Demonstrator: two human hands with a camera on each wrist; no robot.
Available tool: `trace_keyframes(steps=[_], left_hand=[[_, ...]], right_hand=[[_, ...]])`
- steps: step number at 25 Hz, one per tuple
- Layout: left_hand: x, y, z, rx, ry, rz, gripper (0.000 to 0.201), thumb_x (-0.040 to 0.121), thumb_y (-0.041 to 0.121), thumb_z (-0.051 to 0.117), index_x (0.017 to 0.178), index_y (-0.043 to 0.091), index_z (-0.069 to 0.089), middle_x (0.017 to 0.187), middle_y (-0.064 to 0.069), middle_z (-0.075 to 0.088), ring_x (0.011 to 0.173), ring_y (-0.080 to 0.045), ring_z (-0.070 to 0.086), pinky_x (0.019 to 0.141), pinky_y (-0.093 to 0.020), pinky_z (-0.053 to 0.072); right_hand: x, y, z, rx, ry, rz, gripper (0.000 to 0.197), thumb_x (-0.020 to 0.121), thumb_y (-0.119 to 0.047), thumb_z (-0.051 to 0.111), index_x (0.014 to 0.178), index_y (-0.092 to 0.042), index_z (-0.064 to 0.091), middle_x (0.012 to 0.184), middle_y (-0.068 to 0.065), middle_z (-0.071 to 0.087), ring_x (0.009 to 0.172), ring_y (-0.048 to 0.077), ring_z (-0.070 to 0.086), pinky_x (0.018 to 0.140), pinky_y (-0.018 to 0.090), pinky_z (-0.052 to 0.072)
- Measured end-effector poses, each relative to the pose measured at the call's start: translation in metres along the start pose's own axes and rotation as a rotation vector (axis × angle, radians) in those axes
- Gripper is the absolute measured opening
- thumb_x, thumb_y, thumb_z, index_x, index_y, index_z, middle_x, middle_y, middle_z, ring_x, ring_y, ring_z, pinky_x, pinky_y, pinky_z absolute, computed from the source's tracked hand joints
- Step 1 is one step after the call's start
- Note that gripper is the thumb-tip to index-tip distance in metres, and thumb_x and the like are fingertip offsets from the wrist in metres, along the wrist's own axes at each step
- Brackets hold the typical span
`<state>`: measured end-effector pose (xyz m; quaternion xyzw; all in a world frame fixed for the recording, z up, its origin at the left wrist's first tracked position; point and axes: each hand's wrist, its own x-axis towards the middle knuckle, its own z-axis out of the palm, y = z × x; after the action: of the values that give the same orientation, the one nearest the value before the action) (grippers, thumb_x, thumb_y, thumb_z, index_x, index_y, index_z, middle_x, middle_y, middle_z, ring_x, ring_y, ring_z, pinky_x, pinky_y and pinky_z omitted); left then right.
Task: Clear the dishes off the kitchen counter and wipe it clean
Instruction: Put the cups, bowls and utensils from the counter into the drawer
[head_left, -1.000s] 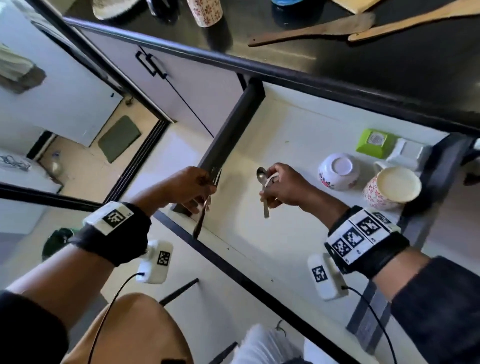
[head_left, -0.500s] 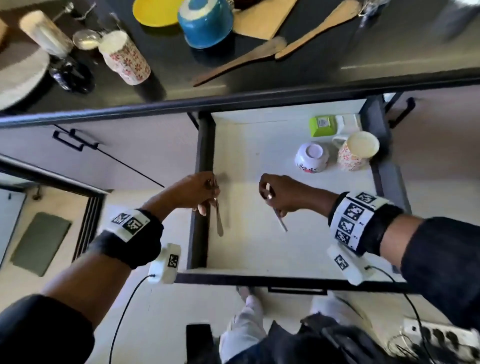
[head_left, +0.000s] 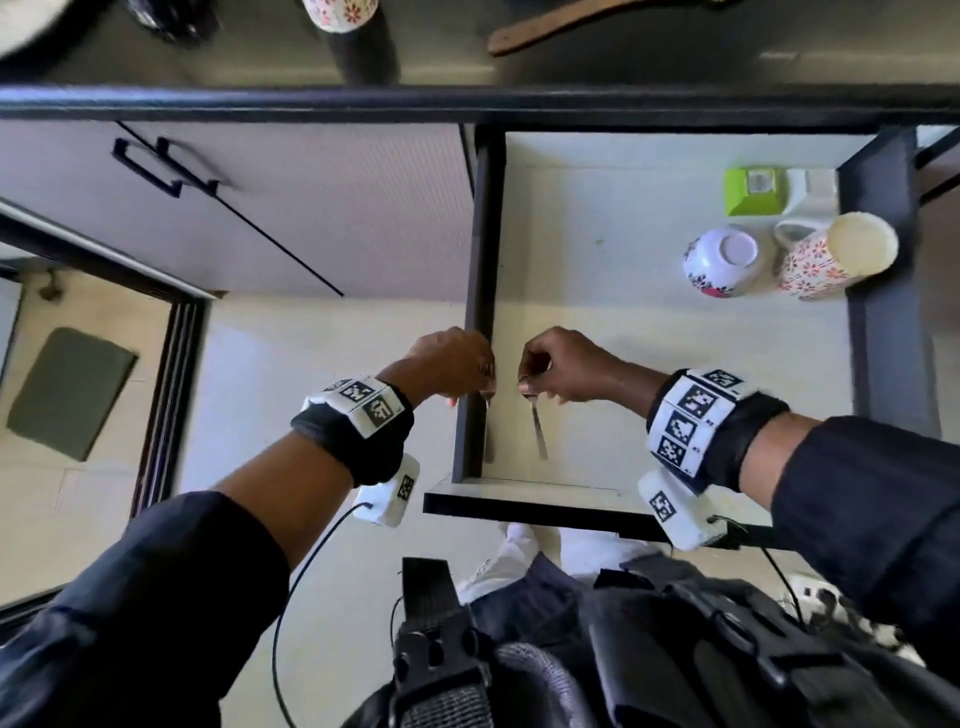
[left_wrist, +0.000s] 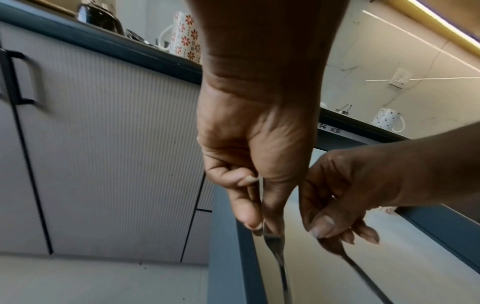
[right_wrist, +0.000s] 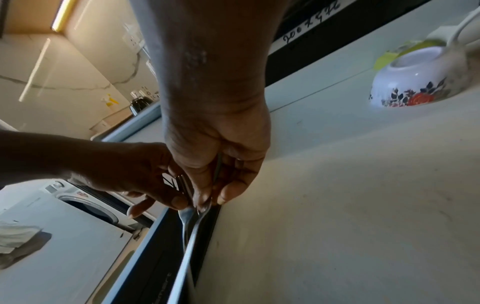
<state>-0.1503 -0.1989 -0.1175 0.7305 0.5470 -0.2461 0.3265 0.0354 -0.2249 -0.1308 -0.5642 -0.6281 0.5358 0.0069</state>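
An open drawer (head_left: 623, 332) with a pale bottom sits under the dark counter edge (head_left: 467, 98). My left hand (head_left: 480, 387) pinches the head of a fork (head_left: 487, 431) just inside the drawer's left wall, with the handle pointing to the drawer front. Right beside it, my right hand (head_left: 530, 387) pinches a spoon (head_left: 537, 431) by its bowl end, handle lying the same way. In the left wrist view the fork (left_wrist: 280, 263) hangs from my left fingertips (left_wrist: 255, 226). In the right wrist view the spoon (right_wrist: 187, 246) and fork (right_wrist: 185, 218) lie close together.
At the drawer's far right stand an upturned floral bowl (head_left: 722, 262), an upturned floral mug (head_left: 831, 254), a green square dish (head_left: 756, 189) and a white one (head_left: 810, 189). On the counter are another floral mug (head_left: 340, 13) and a wooden spatula (head_left: 561, 28).
Both hands have come together at the drawer's front left corner. The fork and spoon now lie nearly parallel, handles toward the drawer front.
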Motion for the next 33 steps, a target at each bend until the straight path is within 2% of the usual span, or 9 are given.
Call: trace_keyframes(steps=[5, 9, 11, 13, 16, 19, 23, 25, 33], left_hand=[[0.018, 0.006, 0.005, 0.261, -0.017, 0.17, 0.035, 0.089, 0.038, 0.067, 0.122, 0.026, 0.062, 0.114, 0.001, 0.067, 0.099, -0.021, 0.066, 0.079, -0.032, 0.052], [0.022, 0.014, 0.006, 0.396, 0.039, 0.246, 0.03, 0.093, 0.035, 0.063, 0.12, 0.021, 0.064, 0.112, -0.001, 0.063, 0.09, -0.019, 0.065, 0.073, -0.029, 0.047], [0.022, 0.016, 0.012, 0.507, 0.11, 0.285, 0.025, 0.094, 0.029, 0.061, 0.114, 0.015, 0.065, 0.111, -0.004, 0.057, 0.082, -0.018, 0.06, 0.078, -0.031, 0.046], [0.023, 0.014, 0.017, 0.621, 0.185, 0.313, 0.018, 0.093, 0.026, 0.06, 0.105, 0.015, 0.067, 0.109, -0.004, 0.054, 0.093, -0.02, 0.056, 0.092, -0.034, 0.04], [0.022, 0.015, 0.02, 0.769, 0.236, 0.317, 0.018, 0.091, 0.032, 0.058, 0.097, 0.019, 0.069, 0.103, -0.001, 0.057, 0.105, -0.023, 0.051, 0.1, -0.036, 0.034], [0.024, 0.019, 0.018, 0.89, 0.181, 0.296, 0.021, 0.093, 0.037, 0.055, 0.097, 0.021, 0.068, 0.106, 0.001, 0.058, 0.11, -0.022, 0.049, 0.101, -0.034, 0.032], [0.036, 0.026, 0.018, 1.008, 0.07, 0.265, 0.043, 0.086, 0.064, 0.053, 0.099, 0.025, 0.065, 0.108, 0.005, 0.057, 0.115, -0.021, 0.045, 0.102, -0.033, 0.027], [0.039, 0.03, 0.022, 1.022, 0.048, 0.264, 0.037, 0.09, 0.059, 0.053, 0.104, 0.026, 0.064, 0.109, 0.006, 0.058, 0.118, -0.021, 0.044, 0.105, -0.031, 0.025], [0.039, 0.033, 0.025, 1.037, 0.085, 0.233, 0.046, 0.084, 0.066, 0.054, 0.083, 0.02, 0.049, 0.09, 0.002, 0.047, 0.101, -0.019, 0.046, 0.1, -0.031, 0.029]], right_hand=[[0.022, 0.007, 0.015, -0.041, 0.032, 0.037, 0.01, 0.07, -0.007, 0.08, 0.072, -0.01, 0.07, 0.063, -0.005, 0.067, 0.054, 0.003, 0.06, 0.055, 0.021, 0.045], [0.039, 0.018, 0.02, -0.044, 0.057, 0.066, 0.015, 0.063, -0.011, 0.082, 0.068, -0.012, 0.068, 0.062, -0.003, 0.067, 0.056, 0.01, 0.063, 0.059, 0.028, 0.054], [0.043, 0.022, 0.023, -0.046, 0.037, 0.093, 0.016, 0.063, -0.013, 0.083, 0.066, -0.013, 0.068, 0.063, -0.004, 0.066, 0.059, 0.012, 0.063, 0.06, 0.03, 0.054], [0.046, 0.024, 0.025, -0.054, 0.03, 0.119, 0.017, 0.064, -0.014, 0.084, 0.066, -0.014, 0.066, 0.066, -0.005, 0.065, 0.062, 0.013, 0.063, 0.061, 0.031, 0.054], [0.051, 0.025, 0.027, -0.098, 0.027, 0.158, 0.018, 0.063, -0.015, 0.083, 0.068, -0.015, 0.065, 0.071, -0.001, 0.068, 0.069, 0.02, 0.064, 0.062, 0.031, 0.052], [0.054, 0.025, 0.031, -0.182, -0.015, 0.167, 0.022, 0.063, -0.022, 0.082, 0.072, -0.018, 0.062, 0.079, 0.003, 0.068, 0.078, 0.027, 0.064, 0.064, 0.033, 0.052], [0.056, 0.026, 0.033, -0.269, -0.051, 0.159, 0.028, 0.067, -0.027, 0.081, 0.083, -0.018, 0.06, 0.091, 0.008, 0.067, 0.085, 0.031, 0.063, 0.064, 0.03, 0.046], [0.057, 0.025, 0.033, -0.331, -0.049, 0.137, 0.031, 0.072, -0.027, 0.079, 0.092, -0.013, 0.059, 0.095, 0.011, 0.066, 0.087, 0.033, 0.063, 0.064, 0.03, 0.042], [0.057, 0.025, 0.036, -0.37, -0.079, 0.132, 0.038, 0.069, -0.03, 0.081, 0.092, -0.014, 0.055, 0.092, 0.008, 0.062, 0.085, 0.031, 0.061, 0.063, 0.031, 0.04]])
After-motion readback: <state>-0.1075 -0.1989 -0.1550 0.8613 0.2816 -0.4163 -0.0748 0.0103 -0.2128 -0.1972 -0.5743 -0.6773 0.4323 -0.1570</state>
